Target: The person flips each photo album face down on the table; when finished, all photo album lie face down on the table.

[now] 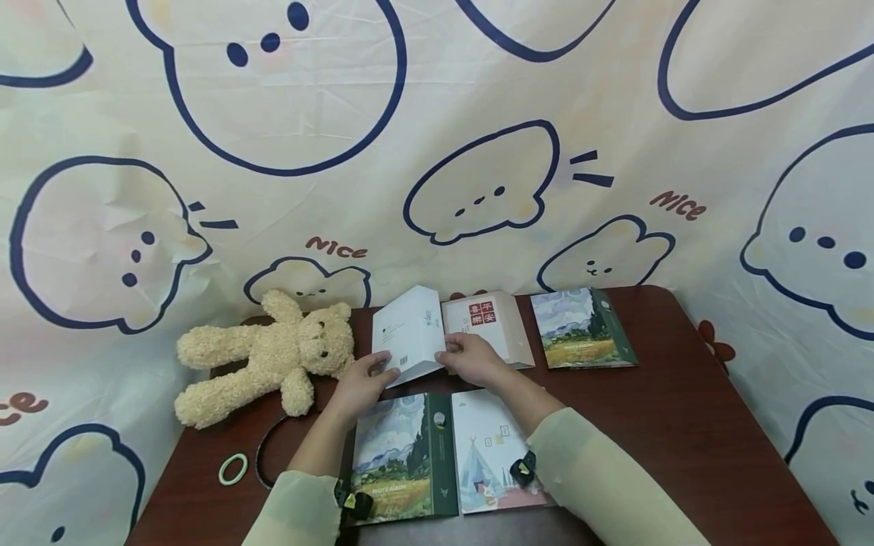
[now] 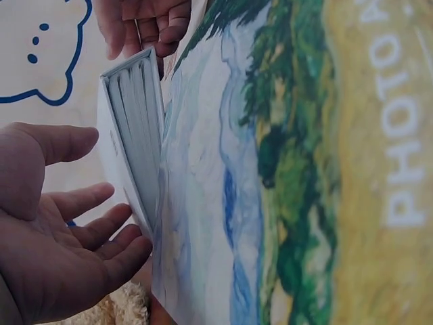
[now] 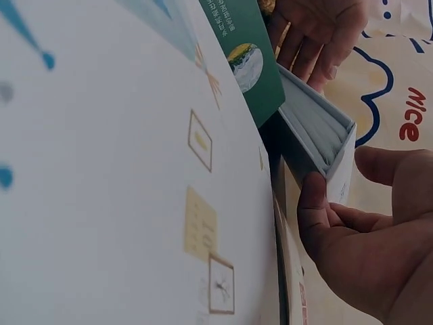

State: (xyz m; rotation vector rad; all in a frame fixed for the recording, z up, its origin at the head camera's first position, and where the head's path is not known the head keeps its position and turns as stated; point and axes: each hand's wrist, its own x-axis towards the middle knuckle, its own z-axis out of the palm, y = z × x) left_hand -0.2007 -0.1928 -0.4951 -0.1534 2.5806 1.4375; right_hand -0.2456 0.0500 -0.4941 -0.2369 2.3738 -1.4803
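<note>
White album [image 1: 410, 334] sits at table centre, just right of the teddy bear [image 1: 266, 356], held between both hands and tilted up on its near edge, probably so it can be turned or stood. Head view: left hand [image 1: 362, 383] touches its lower left corner, right hand [image 1: 474, 358] grips its right edge; finger detail too small to tell here. Right of the white album lie a beige album [image 1: 495, 326] with a red stamp and a landscape album [image 1: 580, 327]; in front of it lie a green-spine photo album [image 1: 403, 455] and a tent-print album [image 1: 488, 447]. A pale ring [image 1: 234, 468] lies on the brown table [image 1: 683, 425] below the bear. Left wrist view: left hand [image 2: 61, 230] is open, fingers straight and slightly spread, fingertips against the white album [image 2: 132, 135] cover, steadying rather than clamping; page edges face the camera. The photo album [image 2: 304, 169] fills the frame to the right. Right wrist view: right hand [image 3: 365, 230] has thumb pressed on the white album [image 3: 318, 128] page edge, other fingers behind the cover, a loose pinch; the left hand's fingers [image 3: 308, 40] show beyond it.
</note>
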